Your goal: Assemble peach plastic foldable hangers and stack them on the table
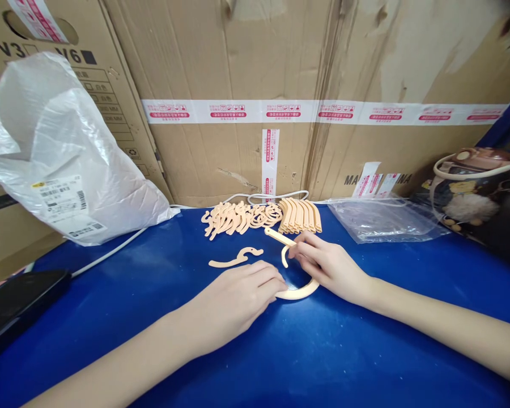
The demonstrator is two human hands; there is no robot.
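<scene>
Both my hands are over the blue table, gripping parts of a beige folding clothes hanger (298, 293). My left hand (242, 297) has its fingers closed round the left end of the curved lower part. With its fingers pinched, my right hand (329, 263) holds the hanger's upper right side, where a straight arm (278, 237) and a small hook (284, 258) stick out. How these parts join is hidden by the fingers. A loose swan-shaped hanger arm (233, 260) lies flat just beyond my left hand.
Behind lie piles of swan-shaped arms (225, 218), round hooks (267, 215) and stacked curved arms (300, 215). A clear plastic bag (386, 218) and a dark bag (484, 204) are at right. At left stand a white sack (63, 147) and a black device (21, 306). Cardboard (221, 158) backs the table (344, 351).
</scene>
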